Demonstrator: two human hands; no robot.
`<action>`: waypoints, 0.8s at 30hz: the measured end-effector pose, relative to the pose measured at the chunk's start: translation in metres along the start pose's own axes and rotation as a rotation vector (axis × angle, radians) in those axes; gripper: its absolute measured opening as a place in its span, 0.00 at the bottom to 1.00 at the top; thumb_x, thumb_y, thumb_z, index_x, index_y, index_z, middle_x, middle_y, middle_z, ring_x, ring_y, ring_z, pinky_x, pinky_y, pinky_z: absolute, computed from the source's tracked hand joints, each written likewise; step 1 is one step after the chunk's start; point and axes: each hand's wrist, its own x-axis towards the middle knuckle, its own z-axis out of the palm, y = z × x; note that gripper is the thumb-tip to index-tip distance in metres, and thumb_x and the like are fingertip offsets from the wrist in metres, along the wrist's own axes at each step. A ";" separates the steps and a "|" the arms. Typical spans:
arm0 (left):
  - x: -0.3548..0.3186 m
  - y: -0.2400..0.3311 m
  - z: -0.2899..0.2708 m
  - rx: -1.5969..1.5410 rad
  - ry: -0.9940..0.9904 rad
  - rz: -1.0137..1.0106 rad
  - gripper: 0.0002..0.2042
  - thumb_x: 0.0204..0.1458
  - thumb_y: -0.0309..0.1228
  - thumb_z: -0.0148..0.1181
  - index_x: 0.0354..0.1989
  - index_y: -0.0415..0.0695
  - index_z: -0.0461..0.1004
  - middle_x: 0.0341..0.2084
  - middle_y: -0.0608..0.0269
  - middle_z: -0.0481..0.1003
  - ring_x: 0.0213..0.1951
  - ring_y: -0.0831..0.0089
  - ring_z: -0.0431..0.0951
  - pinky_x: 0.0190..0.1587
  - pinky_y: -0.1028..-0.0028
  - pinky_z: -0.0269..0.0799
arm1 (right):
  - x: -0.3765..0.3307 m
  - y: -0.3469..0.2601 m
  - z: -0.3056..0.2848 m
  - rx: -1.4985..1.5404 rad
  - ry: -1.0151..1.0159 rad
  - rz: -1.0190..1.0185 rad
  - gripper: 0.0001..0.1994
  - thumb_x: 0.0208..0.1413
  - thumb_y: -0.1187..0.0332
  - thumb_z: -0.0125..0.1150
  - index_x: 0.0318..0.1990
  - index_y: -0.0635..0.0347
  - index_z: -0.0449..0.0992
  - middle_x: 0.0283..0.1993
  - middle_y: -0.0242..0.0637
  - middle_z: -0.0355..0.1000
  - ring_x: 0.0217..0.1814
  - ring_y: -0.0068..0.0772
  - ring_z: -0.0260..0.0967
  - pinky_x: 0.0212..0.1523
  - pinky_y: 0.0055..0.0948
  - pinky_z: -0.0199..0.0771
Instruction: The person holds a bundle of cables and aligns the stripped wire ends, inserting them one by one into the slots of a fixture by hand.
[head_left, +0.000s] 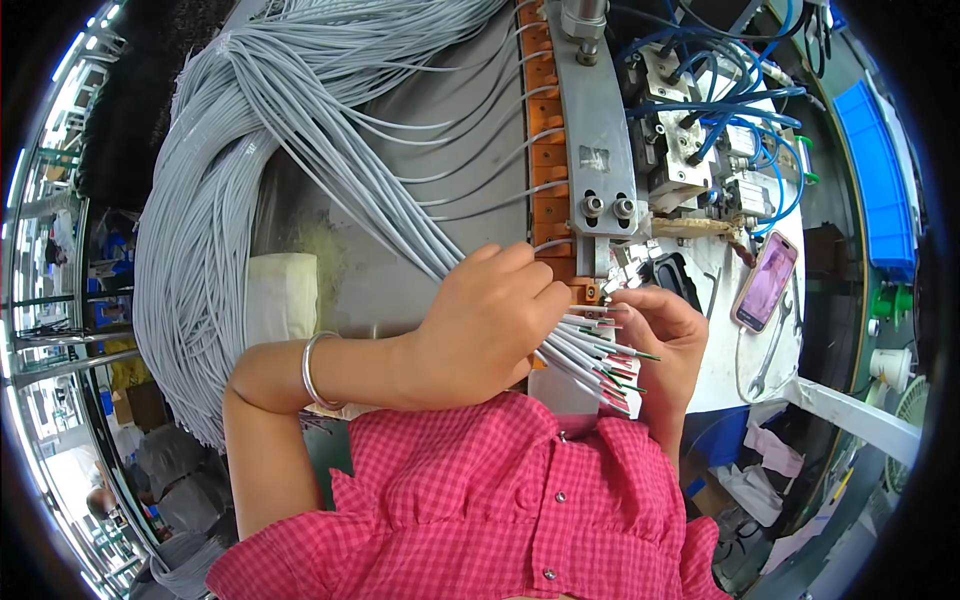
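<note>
My left hand (490,320) is closed around a bundle of thin grey cables (395,215), a metal bangle on its wrist. Past its fingers the stripped cable ends (600,362) fan out, showing white, red and green inner wires. My right hand (668,335) pinches at the tip of one cable with thumb and forefinger, close beside the lower end of an orange slotted rail (548,150). Several single cables rest in the rail's slots. A thick metal bar (600,125) with bolts runs along the rail. The left palm is hidden.
A large heap of grey cables (200,230) hangs over the left of the metal table. On the right stand pneumatic blocks (685,150) with blue hoses (715,105), a phone (768,283), a wrench (770,350) and a blue bin (875,180). A pale cloth-like block (282,293) lies left.
</note>
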 end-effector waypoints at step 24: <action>-0.001 0.000 0.000 0.049 -0.040 0.014 0.09 0.28 0.24 0.58 0.22 0.42 0.67 0.20 0.61 0.63 0.29 0.63 0.65 0.31 0.68 0.59 | 0.002 -0.003 -0.005 -0.068 -0.171 -0.028 0.07 0.43 0.83 0.62 0.32 0.70 0.74 0.30 0.39 0.72 0.31 0.23 0.69 0.33 0.17 0.67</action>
